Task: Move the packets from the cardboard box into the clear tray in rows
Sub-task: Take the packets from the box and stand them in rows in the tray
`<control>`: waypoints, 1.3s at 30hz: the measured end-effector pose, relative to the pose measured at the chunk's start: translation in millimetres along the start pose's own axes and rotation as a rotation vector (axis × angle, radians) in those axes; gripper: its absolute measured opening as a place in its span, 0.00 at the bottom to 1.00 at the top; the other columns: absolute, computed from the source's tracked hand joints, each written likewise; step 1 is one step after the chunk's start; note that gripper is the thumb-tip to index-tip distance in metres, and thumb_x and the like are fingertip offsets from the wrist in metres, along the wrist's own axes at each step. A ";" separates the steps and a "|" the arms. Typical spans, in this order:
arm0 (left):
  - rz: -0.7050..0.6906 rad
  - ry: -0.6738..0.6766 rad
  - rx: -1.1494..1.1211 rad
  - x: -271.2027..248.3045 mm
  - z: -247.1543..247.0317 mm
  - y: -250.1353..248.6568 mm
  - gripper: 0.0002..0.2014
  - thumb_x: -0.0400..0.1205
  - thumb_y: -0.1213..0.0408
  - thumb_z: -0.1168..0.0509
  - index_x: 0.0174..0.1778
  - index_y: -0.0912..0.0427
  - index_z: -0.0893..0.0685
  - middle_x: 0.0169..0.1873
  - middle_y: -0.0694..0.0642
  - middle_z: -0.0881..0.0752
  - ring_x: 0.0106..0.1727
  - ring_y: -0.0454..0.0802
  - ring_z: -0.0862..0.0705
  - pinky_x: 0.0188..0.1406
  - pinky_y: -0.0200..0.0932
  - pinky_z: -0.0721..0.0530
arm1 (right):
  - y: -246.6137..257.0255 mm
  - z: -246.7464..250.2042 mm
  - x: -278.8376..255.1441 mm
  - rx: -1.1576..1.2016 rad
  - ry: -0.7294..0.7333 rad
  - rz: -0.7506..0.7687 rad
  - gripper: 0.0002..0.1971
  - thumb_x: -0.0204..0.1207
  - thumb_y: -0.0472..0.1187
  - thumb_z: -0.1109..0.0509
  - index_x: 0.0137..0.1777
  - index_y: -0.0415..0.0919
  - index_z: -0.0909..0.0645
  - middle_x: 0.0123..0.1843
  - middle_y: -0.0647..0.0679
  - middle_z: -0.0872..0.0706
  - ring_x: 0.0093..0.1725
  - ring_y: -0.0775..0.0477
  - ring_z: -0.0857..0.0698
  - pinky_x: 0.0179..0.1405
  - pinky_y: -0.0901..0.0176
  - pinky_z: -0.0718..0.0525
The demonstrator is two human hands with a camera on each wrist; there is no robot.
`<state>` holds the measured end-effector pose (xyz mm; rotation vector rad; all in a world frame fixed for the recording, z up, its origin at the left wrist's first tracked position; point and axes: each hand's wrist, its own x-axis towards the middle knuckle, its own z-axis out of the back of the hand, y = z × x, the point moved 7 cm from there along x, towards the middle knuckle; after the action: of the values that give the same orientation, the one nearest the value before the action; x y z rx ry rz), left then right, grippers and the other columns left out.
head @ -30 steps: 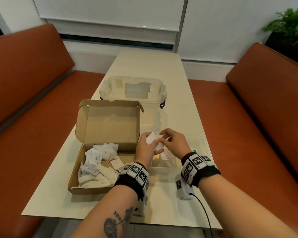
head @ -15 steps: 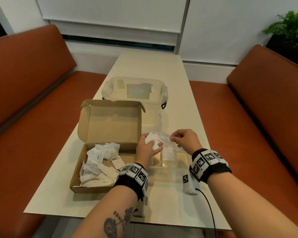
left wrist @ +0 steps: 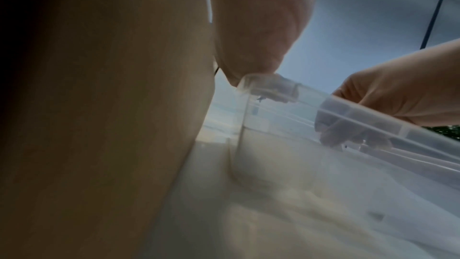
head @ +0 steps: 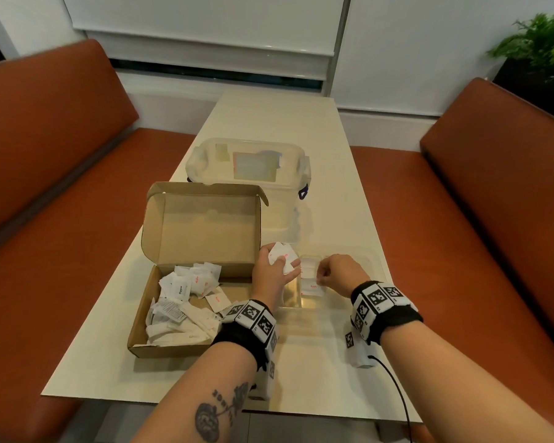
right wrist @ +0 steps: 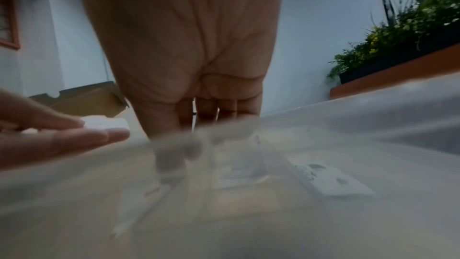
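Observation:
The open cardboard box (head: 186, 314) on the left holds several loose white packets (head: 186, 289). My left hand (head: 280, 266) hovers between the box and the clear tray (head: 376, 262), with its thumb holding a small bundle of white packets (head: 280, 254) against the fingers. My right hand (head: 322, 278) is lowered into the tray's left part, fingers curled, pinching one packet (head: 312, 286) at the tray floor. In the right wrist view its fingertips (right wrist: 171, 157) show blurred through the tray wall (right wrist: 348, 125), next to packets lying flat (right wrist: 239, 176).
A clear lidded storage bin (head: 247, 167) stands behind the box on the cream table (head: 301, 378). Orange benches (head: 461, 251) flank both sides. A plant (head: 538, 43) sits at the far right. A cable (head: 397, 394) trails from my right wrist.
My right hand took a packet from the bundle in my left hand, swung right, then lowered it into the tray. The left hand stayed in place with the bundle.

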<state>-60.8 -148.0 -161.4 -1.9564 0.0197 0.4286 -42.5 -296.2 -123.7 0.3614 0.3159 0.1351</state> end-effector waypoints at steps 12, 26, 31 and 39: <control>-0.009 0.006 -0.006 2.1 1.2 2.8 0.15 0.85 0.75 0.46 0.60 0.53 0.24 0.52 0.54 0.23 0.60 0.65 0.15 0.42 0.43 0.10 | 11.9 -5.9 -1.2 -0.117 0.004 0.080 0.04 0.71 0.32 0.27 0.44 0.40 0.15 0.47 0.45 0.12 0.46 0.47 0.17 0.44 0.62 0.23; -0.018 0.012 0.007 4.8 0.9 4.0 0.16 0.84 0.77 0.46 0.60 0.53 0.23 0.53 0.57 0.23 0.60 0.66 0.16 0.37 0.40 0.11 | 13.1 -10.0 -0.2 -0.243 -0.081 0.137 0.11 0.71 0.36 0.28 0.40 0.44 0.29 0.44 0.47 0.21 0.44 0.46 0.24 0.40 0.59 0.29; -0.030 0.015 0.008 4.3 0.7 2.4 0.16 0.84 0.77 0.46 0.59 0.54 0.23 0.51 0.55 0.23 0.56 0.61 0.16 0.34 0.38 0.12 | 13.7 -12.7 -0.2 -0.271 -0.091 0.150 0.03 0.74 0.39 0.29 0.45 0.43 0.20 0.50 0.46 0.17 0.53 0.45 0.20 0.44 0.59 0.25; -0.022 0.020 0.030 1.3 -0.6 1.4 0.16 0.84 0.77 0.47 0.61 0.54 0.24 0.58 0.62 0.23 0.59 0.65 0.15 0.38 0.40 0.11 | 11.9 -15.4 -0.4 -0.256 -0.075 0.139 0.09 0.76 0.40 0.31 0.55 0.47 0.19 0.54 0.46 0.18 0.56 0.45 0.19 0.51 0.56 0.22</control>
<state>-59.7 -148.9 -162.9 -1.9297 0.0167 0.3924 -48.8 -280.1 -132.9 0.1342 0.1960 0.2947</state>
